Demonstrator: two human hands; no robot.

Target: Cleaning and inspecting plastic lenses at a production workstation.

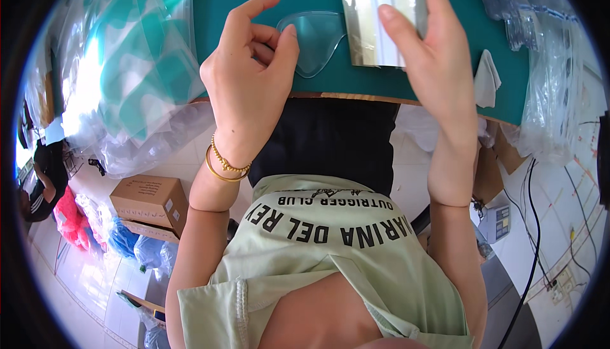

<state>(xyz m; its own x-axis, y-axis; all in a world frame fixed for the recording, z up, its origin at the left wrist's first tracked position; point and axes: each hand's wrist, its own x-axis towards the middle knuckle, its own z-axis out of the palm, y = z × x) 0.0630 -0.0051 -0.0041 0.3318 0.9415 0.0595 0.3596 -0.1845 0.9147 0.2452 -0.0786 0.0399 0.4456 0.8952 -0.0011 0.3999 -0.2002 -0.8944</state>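
On the green tabletop (438,91) lies a clear, shield-shaped lens (311,41), rounded at the top and tapering toward me. My left hand (251,75) is at the lens's left edge, its thumb tip overlapping that edge. The index finger stretches away and the other fingers curl loosely, apart from the thumb; nothing is visibly gripped. To the right of the lens, my right hand (441,53) grips a shiny, silvery-clear rectangular bundle of film (368,21), thumb on top and fingers around the far right side. Whether it is a roll or a stack, I cannot tell.
A large clear bag of teal-and-white curved pieces (136,50) covers the table's left side. A folded white cloth (487,79) lies by the front right edge, beside clear plastic bags (546,63). Below stand a cardboard box (149,203) and black cables (534,241).
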